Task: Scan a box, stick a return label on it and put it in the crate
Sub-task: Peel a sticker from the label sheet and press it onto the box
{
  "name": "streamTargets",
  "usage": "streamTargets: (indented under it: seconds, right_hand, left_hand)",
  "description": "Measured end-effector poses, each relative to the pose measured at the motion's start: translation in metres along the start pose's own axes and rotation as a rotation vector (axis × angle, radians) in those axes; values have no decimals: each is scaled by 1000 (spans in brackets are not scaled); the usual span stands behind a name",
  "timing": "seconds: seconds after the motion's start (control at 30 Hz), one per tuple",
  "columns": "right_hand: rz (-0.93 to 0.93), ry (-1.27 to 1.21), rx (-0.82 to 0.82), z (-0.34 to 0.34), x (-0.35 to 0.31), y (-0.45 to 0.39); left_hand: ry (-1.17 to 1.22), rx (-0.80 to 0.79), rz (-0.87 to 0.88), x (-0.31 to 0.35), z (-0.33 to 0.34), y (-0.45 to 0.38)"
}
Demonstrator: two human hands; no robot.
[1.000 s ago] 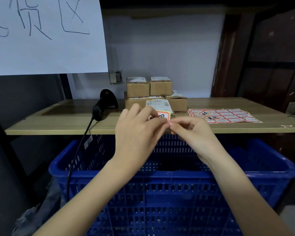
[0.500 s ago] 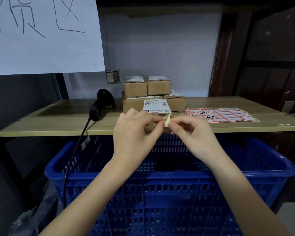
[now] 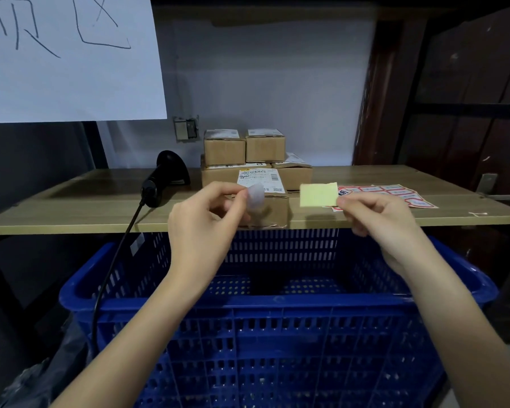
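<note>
A small cardboard box (image 3: 274,214) with a white shipping label on top sits at the front edge of the wooden shelf (image 3: 86,201), just behind my hands. My left hand (image 3: 206,222) pinches a pale, motion-blurred label (image 3: 255,197) in front of the box. My right hand (image 3: 377,222) pinches a yellow rectangular backing paper (image 3: 318,194) by its right edge, held apart from the label. The blue plastic crate (image 3: 248,301) stands below the shelf, under both hands, and looks empty inside.
A black corded barcode scanner (image 3: 165,178) lies on the shelf to the left. Several more cardboard boxes (image 3: 243,148) are stacked behind. A sheet of red-bordered labels (image 3: 395,194) lies at the right. A white handwritten paper sign (image 3: 71,69) hangs at upper left.
My hands were together, picking at one small piece. They have now pulled apart: the pale label went left with my left hand, the yellow backing right with my right hand.
</note>
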State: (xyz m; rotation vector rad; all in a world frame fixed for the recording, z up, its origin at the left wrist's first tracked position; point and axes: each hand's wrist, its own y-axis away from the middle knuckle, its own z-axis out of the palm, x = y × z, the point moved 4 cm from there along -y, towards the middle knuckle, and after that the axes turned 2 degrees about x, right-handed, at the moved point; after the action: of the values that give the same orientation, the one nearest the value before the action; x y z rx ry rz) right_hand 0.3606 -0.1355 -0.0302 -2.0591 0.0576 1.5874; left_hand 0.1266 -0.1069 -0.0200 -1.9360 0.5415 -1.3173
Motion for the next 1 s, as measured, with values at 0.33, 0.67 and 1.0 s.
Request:
streamTargets:
  seconds: [0.33,0.67,1.0]
  right_hand:
    - [197,623,79,12,21,-57]
    - [155,913,17,25,23,-68]
    - [10,-78,-229,50,-29,22]
  left_hand:
    - [-78,46,90,6,8,7]
    - [-214,69,129,0,15,13]
    - [-456,290,533,14,21,28]
